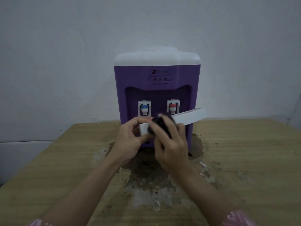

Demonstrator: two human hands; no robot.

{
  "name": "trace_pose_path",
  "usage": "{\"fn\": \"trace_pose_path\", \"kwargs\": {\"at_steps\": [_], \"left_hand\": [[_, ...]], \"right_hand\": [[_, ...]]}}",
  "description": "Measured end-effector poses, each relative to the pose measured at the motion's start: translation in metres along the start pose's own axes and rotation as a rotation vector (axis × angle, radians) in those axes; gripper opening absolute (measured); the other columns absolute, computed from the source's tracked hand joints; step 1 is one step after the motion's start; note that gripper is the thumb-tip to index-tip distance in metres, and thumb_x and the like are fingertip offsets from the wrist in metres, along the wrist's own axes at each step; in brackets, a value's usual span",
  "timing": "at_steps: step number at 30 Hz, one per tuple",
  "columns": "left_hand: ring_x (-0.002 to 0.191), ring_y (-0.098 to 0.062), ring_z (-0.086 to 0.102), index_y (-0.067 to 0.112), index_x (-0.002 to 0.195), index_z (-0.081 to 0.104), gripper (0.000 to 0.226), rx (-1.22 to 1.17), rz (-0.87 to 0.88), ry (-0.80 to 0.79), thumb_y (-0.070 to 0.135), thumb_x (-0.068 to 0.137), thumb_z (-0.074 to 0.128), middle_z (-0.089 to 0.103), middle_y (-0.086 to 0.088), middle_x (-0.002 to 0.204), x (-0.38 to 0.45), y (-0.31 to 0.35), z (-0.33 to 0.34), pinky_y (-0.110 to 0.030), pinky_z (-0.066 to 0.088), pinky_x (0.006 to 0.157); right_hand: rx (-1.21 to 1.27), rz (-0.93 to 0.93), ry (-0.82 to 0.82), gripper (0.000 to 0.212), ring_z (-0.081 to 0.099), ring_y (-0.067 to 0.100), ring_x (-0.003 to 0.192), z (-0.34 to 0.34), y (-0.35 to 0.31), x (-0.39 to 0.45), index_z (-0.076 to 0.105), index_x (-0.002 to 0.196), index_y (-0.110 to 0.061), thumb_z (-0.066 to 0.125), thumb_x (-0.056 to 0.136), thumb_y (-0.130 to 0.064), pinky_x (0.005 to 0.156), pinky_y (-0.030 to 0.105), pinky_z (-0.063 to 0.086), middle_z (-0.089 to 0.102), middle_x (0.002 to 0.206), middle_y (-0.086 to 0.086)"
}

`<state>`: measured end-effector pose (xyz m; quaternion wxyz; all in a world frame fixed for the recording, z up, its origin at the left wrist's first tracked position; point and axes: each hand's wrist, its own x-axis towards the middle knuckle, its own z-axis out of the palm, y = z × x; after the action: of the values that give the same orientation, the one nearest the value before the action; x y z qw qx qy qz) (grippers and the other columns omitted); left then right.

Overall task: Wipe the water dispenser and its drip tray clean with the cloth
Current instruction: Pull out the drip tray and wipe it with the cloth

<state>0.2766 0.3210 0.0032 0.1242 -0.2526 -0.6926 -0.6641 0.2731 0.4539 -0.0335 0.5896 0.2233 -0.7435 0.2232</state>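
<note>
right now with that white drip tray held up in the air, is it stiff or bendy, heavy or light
Probably stiff: the drip tray stays straight though the left hand grips only one end and the far end juts out unsupported. Likely light, as one hand holds it up while the right hand rubs it with the dark cloth. Its smooth plastic may be slippery if wet.

Head-worn view, forward and down, close over table (244,160).
</note>
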Motion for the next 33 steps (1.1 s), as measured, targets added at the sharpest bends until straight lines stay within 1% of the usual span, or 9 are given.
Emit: {"fn": "trace_pose_path", "kwargs": {"at_steps": [3,8,14,17,20,24,27,31,33], "left_hand": [[0.100,-0.011,0.065,0.013,0.095,0.064,0.029,-0.001,0.014,-0.005,-0.001,0.069,0.070,0.067,0.003,0.107,-0.003,0.000,-0.002,-0.018,0.052,0.075],[0.099,-0.005,0.062,0.017,0.095,0.063,0.033,0.104,0.030,-0.005,-0.004,0.071,0.071,0.065,0.004,0.109,-0.003,0.007,-0.006,-0.016,0.052,0.073],[0.097,-0.006,0.065,0.019,0.104,0.061,0.045,0.136,0.073,-0.018,-0.015,0.076,0.061,0.067,0.003,0.101,-0.003,0.008,-0.003,-0.015,0.051,0.075],[0.102,-0.008,0.062,0.024,0.100,0.062,0.039,0.118,0.048,-0.005,-0.003,0.072,0.070,0.065,0.007,0.110,-0.003,0.008,-0.009,-0.016,0.051,0.077],[0.102,-0.007,0.062,0.024,0.100,0.062,0.038,0.157,0.048,0.003,0.001,0.071,0.072,0.064,0.008,0.111,-0.001,0.009,-0.009,-0.016,0.051,0.077],[0.096,-0.007,0.065,0.021,0.102,0.060,0.054,0.148,0.086,-0.016,-0.023,0.071,0.058,0.067,0.004,0.097,-0.002,0.009,-0.005,-0.014,0.050,0.076],[0.097,-0.005,0.065,0.022,0.103,0.060,0.054,0.144,0.073,0.002,-0.021,0.071,0.060,0.067,0.003,0.100,-0.006,0.005,-0.009,-0.014,0.050,0.076],[0.098,0.000,0.061,0.021,0.101,0.062,0.040,0.145,0.024,0.016,-0.004,0.071,0.071,0.064,0.009,0.110,-0.009,0.005,-0.013,-0.013,0.051,0.074],[0.098,0.000,0.061,0.025,0.100,0.062,0.041,0.176,0.030,0.016,-0.001,0.070,0.073,0.065,0.012,0.106,-0.008,0.005,-0.013,-0.014,0.051,0.076]], "right_hand": [[-0.039,-0.205,-0.075,0.029,0.046,0.024,0.085,-0.003,0.008,0.001,0.058,0.115,-0.016,0.045,0.090,-0.011,0.071,0.033,0.044,0.047,0.125,0.007],[0.006,-0.027,0.023,0.033,0.043,0.024,0.087,-0.005,0.011,0.001,0.060,0.112,-0.015,0.047,0.084,-0.007,0.070,0.034,0.044,0.047,0.122,0.007],[-0.059,-0.297,-0.166,0.032,0.046,0.027,0.082,-0.007,-0.002,0.016,0.069,0.105,-0.013,0.042,0.088,-0.011,0.063,0.039,0.045,0.063,0.116,0.012],[-0.006,-0.189,-0.123,0.032,0.048,0.027,0.082,-0.014,0.010,0.021,0.070,0.102,-0.010,0.050,0.077,-0.008,0.066,0.039,0.045,0.064,0.110,0.015],[0.014,-0.078,-0.059,0.029,0.047,0.026,0.083,-0.013,0.005,0.022,0.071,0.098,-0.008,0.050,0.078,-0.008,0.067,0.039,0.045,0.065,0.107,0.015],[0.001,-0.209,-0.151,0.028,0.047,0.028,0.082,-0.003,-0.016,0.019,0.070,0.102,-0.011,0.048,0.084,-0.010,0.064,0.040,0.045,0.064,0.115,0.012],[-0.004,-0.313,-0.220,0.028,0.045,0.026,0.081,-0.006,-0.008,0.019,0.070,0.101,-0.012,0.050,0.082,-0.011,0.063,0.039,0.044,0.063,0.114,0.011],[0.065,-0.102,-0.061,0.023,0.048,0.027,0.082,-0.013,0.006,0.025,0.071,0.089,-0.007,0.052,0.077,-0.007,0.065,0.040,0.045,0.064,0.104,0.016],[0.060,-0.097,-0.015,0.024,0.046,0.025,0.084,-0.013,0.001,0.029,0.070,0.095,-0.009,0.049,0.082,-0.007,0.068,0.035,0.044,0.062,0.106,0.016]]}}
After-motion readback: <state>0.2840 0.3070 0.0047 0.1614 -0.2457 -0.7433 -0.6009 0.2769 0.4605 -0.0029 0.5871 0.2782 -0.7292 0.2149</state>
